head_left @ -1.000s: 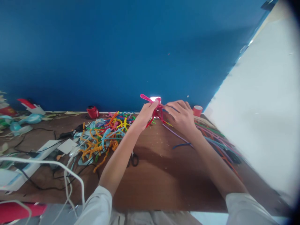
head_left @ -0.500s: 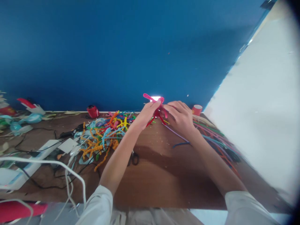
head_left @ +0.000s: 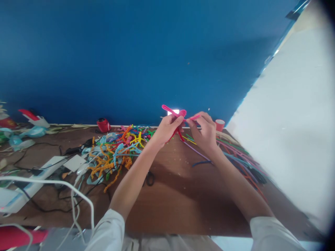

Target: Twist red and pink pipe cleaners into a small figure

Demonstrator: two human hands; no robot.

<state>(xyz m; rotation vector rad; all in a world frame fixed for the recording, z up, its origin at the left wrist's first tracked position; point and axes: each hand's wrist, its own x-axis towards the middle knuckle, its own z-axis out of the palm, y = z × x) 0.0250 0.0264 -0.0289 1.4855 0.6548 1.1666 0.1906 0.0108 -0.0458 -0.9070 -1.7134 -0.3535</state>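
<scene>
Above the far part of the brown table, my left hand (head_left: 169,128) is closed on a pink pipe cleaner (head_left: 169,109) bent into loops that stick out past the thumb. My right hand (head_left: 204,131) pinches a pink end that stretches across from the left hand. A darker red pipe cleaner (head_left: 181,135) hangs below my left fingers; whether it is joined to the pink one I cannot tell. Behind the hands a small bright white screen or light (head_left: 173,112) shows, partly covered by the pink loops.
Left of my arm lies a tangled heap of coloured pipe cleaners (head_left: 115,153), with black scissors (head_left: 150,178) nearby. Long straight pipe cleaners (head_left: 243,158) lie at the right. A white power strip (head_left: 36,184) with cables, a red container (head_left: 103,125) and a red cup (head_left: 220,124) also stand on the table (head_left: 178,205).
My right hand has drawn a little to the right, pulling the pink end out straight between both hands. My left hand keeps its hold on the loops.
</scene>
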